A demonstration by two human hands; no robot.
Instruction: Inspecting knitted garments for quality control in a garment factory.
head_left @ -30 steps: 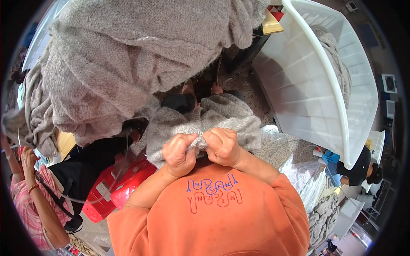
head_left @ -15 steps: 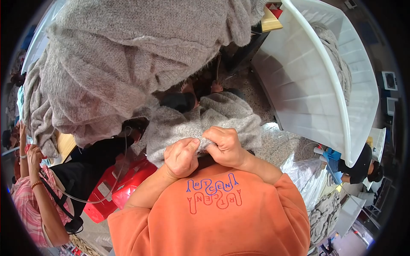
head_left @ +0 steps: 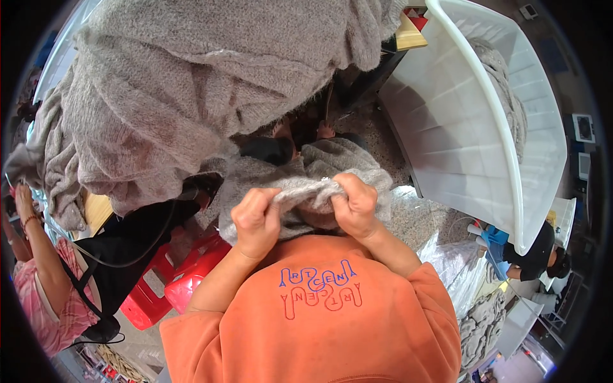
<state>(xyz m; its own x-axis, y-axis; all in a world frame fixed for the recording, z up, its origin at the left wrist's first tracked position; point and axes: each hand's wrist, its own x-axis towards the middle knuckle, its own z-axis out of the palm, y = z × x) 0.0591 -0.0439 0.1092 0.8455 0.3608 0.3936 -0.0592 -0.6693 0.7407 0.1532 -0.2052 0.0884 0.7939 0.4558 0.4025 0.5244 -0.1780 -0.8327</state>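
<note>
A fuzzy grey-brown knitted garment (head_left: 348, 159) lies over my lap, in loose folds. My left hand (head_left: 257, 220) is closed round one part of its edge, thumb up. A short way to the right, my right hand (head_left: 354, 205) grips the same edge in a fist. Between the two fists the knit is stretched into a raised, bunched band, with an opening showing just beneath it. Beyond my knees, a large heap of the same grey-brown knitwear (head_left: 191, 96) spreads across the far left, hanging down close to the garment on my lap.
A tall white plastic bin (head_left: 440, 127) with knitwear inside stands at the right. Red plastic stools (head_left: 191, 281) are on my left, beside a co-worker in a pink top (head_left: 41, 313). Another person (head_left: 543, 255) bends at the far right, near clear plastic sheeting (head_left: 440, 262).
My fists have moved apart and slightly upward, pulling the garment's edge taut between them. The co-worker's arm on the left has shifted outward to the left.
</note>
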